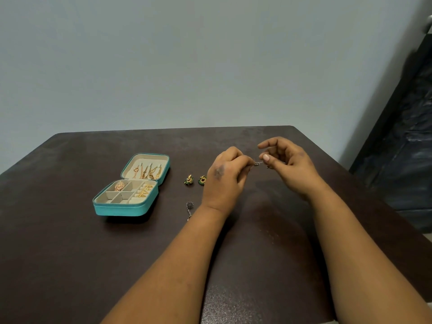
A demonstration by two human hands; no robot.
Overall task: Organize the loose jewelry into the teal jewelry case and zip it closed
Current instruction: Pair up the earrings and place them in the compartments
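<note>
While the teal jewelry case [131,188] lies open on the left part of the dark bench [70,253], both hands are raised together over the middle of the bench. The left hand [224,181] has its fingers curled, pinching one end of a small silver piece [257,163]; the right hand [287,164] pinches the other end between thumb and a finger, its other fingers loosely bent. What kind of piece it is cannot be told. Gold chains hang in the case's lid, and gold items sit in its far compartments. Two green-and-gold earrings [196,180] lie just left of the left hand. A silver earring [189,206] lies nearer, beside the left wrist.
</note>
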